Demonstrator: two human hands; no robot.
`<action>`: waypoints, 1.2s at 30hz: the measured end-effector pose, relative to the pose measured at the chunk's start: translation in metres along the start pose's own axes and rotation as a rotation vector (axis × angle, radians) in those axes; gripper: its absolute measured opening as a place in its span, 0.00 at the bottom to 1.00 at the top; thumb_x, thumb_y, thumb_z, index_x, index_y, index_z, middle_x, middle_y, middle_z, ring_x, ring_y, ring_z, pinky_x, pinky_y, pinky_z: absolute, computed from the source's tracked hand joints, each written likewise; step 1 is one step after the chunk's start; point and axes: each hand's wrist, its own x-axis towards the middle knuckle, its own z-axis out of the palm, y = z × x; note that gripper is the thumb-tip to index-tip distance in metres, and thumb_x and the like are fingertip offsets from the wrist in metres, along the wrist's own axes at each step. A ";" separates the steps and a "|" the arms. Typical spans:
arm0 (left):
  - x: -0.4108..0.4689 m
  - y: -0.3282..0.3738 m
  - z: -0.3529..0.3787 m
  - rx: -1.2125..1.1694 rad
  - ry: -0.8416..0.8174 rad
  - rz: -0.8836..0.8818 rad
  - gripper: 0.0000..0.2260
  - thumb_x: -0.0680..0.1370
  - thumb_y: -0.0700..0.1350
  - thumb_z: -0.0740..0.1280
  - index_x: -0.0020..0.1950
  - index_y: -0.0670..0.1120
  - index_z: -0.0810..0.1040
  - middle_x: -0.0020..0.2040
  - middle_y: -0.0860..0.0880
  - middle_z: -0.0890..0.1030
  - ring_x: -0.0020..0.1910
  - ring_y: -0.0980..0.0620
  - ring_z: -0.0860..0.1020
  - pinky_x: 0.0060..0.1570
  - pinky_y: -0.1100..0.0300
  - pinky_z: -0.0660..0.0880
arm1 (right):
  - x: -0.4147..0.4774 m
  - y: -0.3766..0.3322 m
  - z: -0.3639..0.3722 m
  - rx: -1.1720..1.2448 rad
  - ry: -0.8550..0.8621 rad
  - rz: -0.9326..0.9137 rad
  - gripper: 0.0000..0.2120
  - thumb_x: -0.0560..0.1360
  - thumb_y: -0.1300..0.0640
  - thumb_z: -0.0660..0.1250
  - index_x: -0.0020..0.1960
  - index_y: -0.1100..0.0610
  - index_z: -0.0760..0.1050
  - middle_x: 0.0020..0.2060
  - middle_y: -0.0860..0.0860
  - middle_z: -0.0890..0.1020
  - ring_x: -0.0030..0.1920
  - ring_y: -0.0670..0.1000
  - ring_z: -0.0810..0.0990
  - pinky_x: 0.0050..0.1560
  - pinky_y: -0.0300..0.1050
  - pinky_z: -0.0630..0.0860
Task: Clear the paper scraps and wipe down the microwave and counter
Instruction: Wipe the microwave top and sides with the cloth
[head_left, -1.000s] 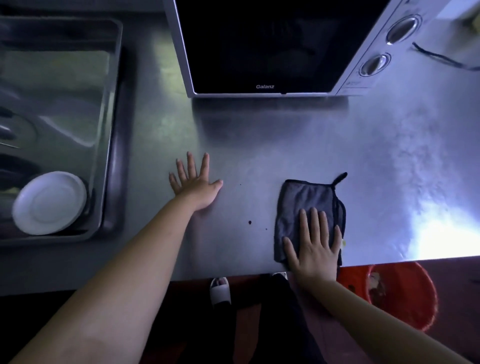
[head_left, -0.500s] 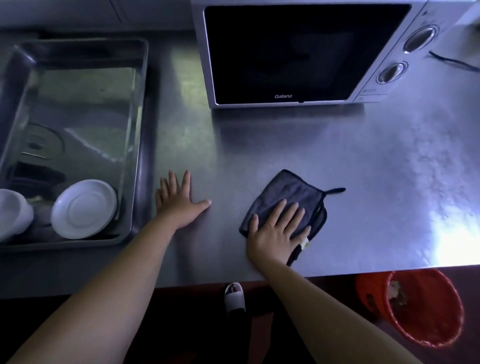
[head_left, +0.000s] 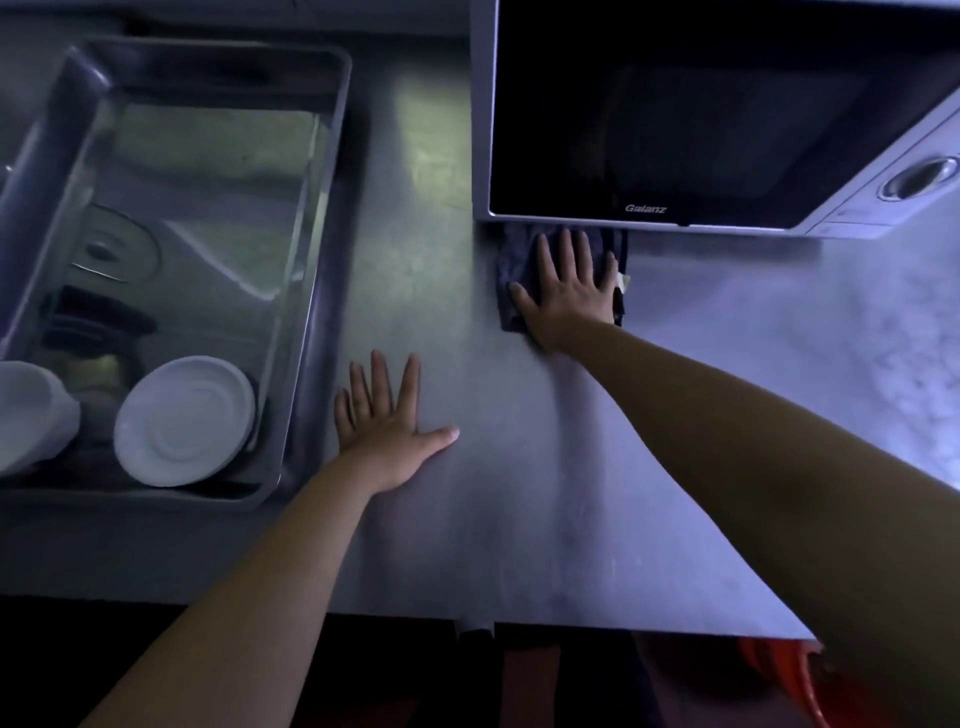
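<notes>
My right hand (head_left: 566, 291) lies flat, fingers spread, pressing the cloth (head_left: 511, 306) onto the counter (head_left: 519, 493), right against the front foot of the microwave (head_left: 675, 119); I judge the cloth could bunch or snag under that lower edge if I push further, since its far end is already hidden there; my left hand (head_left: 387, 421) is splayed flat on the bare steel, gripping nothing; the cloth looks dark grey, soft, rumpled, a pale tag showing at its right side.
</notes>
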 end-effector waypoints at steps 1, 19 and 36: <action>0.000 0.000 -0.001 0.006 -0.013 0.002 0.45 0.73 0.75 0.56 0.64 0.65 0.18 0.75 0.47 0.22 0.74 0.44 0.23 0.72 0.47 0.28 | 0.007 -0.005 -0.002 -0.005 0.001 -0.046 0.39 0.77 0.30 0.39 0.82 0.49 0.41 0.82 0.53 0.43 0.81 0.54 0.39 0.77 0.64 0.36; 0.006 -0.003 -0.001 -0.010 0.019 -0.011 0.47 0.73 0.73 0.59 0.77 0.60 0.28 0.77 0.46 0.25 0.76 0.42 0.26 0.73 0.44 0.31 | -0.233 0.009 0.058 -0.062 -0.016 -0.431 0.39 0.79 0.30 0.46 0.82 0.51 0.45 0.81 0.56 0.51 0.81 0.57 0.43 0.76 0.66 0.41; -0.076 -0.005 0.025 -0.492 0.175 0.175 0.25 0.81 0.44 0.64 0.79 0.48 0.63 0.81 0.46 0.56 0.81 0.48 0.52 0.78 0.54 0.49 | -0.339 -0.060 0.081 0.134 -0.168 0.100 0.47 0.72 0.21 0.39 0.79 0.47 0.29 0.79 0.51 0.32 0.77 0.53 0.26 0.72 0.65 0.26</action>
